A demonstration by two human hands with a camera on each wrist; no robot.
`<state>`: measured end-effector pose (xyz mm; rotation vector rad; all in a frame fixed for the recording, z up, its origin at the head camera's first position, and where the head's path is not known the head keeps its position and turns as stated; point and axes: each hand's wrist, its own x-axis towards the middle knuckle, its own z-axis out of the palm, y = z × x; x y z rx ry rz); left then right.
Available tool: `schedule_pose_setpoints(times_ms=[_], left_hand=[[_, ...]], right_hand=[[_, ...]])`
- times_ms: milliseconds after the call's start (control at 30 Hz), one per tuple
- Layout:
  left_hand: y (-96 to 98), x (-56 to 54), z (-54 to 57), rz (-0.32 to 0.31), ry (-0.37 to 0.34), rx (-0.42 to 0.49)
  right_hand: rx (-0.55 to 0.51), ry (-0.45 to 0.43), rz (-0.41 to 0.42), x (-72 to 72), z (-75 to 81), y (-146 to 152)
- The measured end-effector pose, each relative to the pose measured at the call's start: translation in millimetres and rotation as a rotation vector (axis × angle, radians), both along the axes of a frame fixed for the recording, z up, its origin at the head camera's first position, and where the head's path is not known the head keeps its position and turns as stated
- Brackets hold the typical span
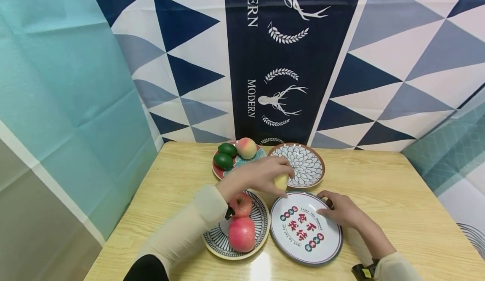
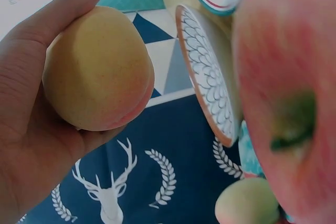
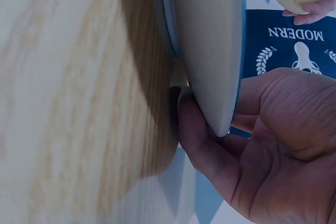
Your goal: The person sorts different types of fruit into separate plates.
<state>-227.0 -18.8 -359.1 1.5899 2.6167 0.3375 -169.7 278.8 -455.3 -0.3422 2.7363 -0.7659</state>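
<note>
A yellow peach (image 2: 97, 69) with a pink blush sits in my left hand (image 1: 265, 173), fingers and thumb curled round it. In the head view that hand is over the gap between the plates, and much of the peach (image 1: 281, 181) is hidden behind it. My right hand (image 1: 341, 209) grips the upper right rim of a white plate (image 1: 280, 234) with red characters and a dark edge. From the right wrist, a fingertip (image 3: 197, 124) shows against the underside of the plate (image 3: 207, 40), with other fingers behind the rim.
Below my left forearm, a patterned plate (image 1: 216, 245) holds a pink apple (image 1: 241, 234) and another apple (image 1: 241, 204). Behind, a red and teal plate (image 1: 216, 168) bears a peach (image 1: 246, 148) and two green fruits (image 1: 223, 161). A petal-patterned plate (image 1: 305, 165) stands beside it.
</note>
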Motion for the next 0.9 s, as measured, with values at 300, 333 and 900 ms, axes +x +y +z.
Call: schedule_pose_setpoints(times_ms=[300, 333, 900], left_hand=[[24.2, 6.2, 1.8, -0.043, -0.009, 0.032], [27.3, 7.2, 2.5, -0.048, -0.014, 0.029], [68.4, 12.7, 8.2, -0.120, 0.018, -0.083]], right_hand=[[0.001, -0.004, -0.006, 0.7, 0.2, 1.5], [-0.002, -0.002, -0.006, 1.0, 0.0, 1.6], [-0.041, 0.064, 0.032, 3.9, 0.0, 3.7]])
